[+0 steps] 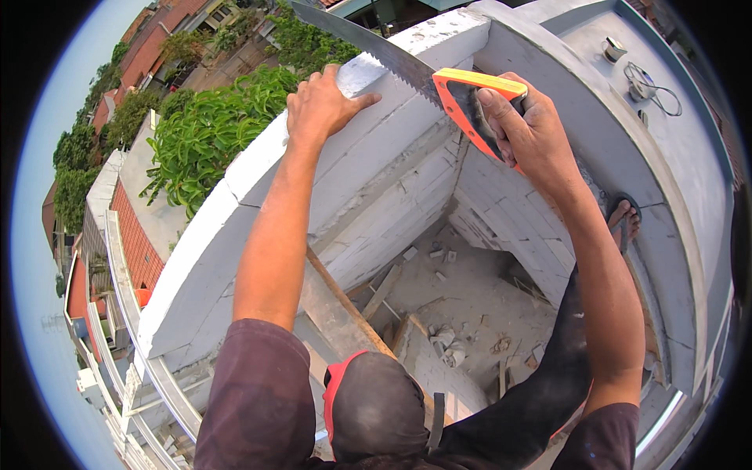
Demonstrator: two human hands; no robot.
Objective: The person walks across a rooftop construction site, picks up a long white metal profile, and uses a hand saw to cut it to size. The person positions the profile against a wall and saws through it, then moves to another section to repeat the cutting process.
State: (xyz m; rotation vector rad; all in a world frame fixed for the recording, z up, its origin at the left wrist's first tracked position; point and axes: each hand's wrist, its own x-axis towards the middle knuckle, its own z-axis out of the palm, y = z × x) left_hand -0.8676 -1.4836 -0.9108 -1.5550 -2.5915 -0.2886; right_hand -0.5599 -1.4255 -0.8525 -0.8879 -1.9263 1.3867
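My right hand is closed around the orange, yellow and black handle of a handsaw. Its toothed grey blade slants up and left across the top of a pale block wall. How deep the teeth sit in the block, if at all, I cannot tell. To the left of the blade, my left hand rests on the wall's top edge. Its fingers lie over the far side, with the thumb stretched toward the saw.
Below lies a deep walled space with a rubble-strewn floor and a wooden plank. My sandalled foot stands on a right-hand ledge. A small can and a coiled cable lie beyond. Leafy branches border the wall.
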